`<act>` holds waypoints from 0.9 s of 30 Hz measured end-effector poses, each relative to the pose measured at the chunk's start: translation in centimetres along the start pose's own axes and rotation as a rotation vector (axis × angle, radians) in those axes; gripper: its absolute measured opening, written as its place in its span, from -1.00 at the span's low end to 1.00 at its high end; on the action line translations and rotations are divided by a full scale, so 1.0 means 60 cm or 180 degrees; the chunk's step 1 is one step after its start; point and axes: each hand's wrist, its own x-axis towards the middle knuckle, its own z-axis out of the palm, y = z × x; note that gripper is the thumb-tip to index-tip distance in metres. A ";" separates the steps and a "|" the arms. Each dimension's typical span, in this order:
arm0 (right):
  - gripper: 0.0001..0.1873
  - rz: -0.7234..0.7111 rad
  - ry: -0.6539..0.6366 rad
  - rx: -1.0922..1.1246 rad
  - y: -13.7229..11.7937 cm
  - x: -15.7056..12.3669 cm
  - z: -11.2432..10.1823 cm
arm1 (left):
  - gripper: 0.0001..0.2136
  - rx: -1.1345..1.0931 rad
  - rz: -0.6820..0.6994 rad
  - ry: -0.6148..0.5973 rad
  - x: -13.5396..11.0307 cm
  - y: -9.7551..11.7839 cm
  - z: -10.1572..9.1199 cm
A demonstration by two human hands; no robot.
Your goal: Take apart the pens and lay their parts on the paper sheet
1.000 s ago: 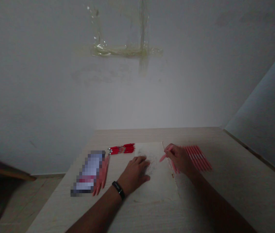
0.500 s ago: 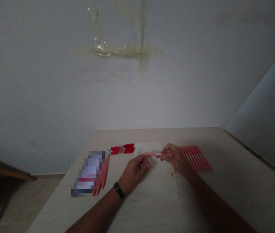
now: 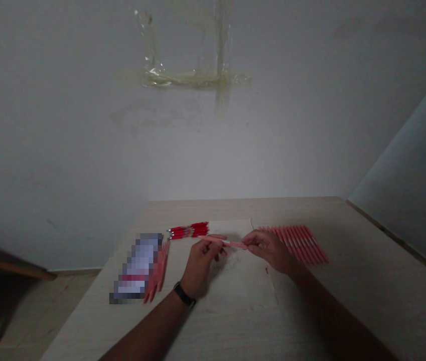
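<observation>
Fingers (image 3: 213,246) of the left hand (image 3: 197,268) are closed on one end of a pink pen (image 3: 226,242), and its other end is pinched by the right hand (image 3: 271,249). The pen is held level just above a pale sheet (image 3: 243,288), slightly below the middle of the frame. A row of pink pens (image 3: 303,243) is laid on the table (image 3: 356,286) just right of the hands. Red pens (image 3: 190,230) are seen above the left hand.

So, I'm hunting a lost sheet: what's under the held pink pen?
Beneath the pink pen, a pale paper sheet on the light wooden table; the left hand covers part.
</observation>
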 end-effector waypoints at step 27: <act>-0.84 0.0139 -0.0009 -0.0273 0.016 0.003 -0.010 | -0.66 -0.0051 -0.0136 -0.0181 0.003 -0.004 -0.001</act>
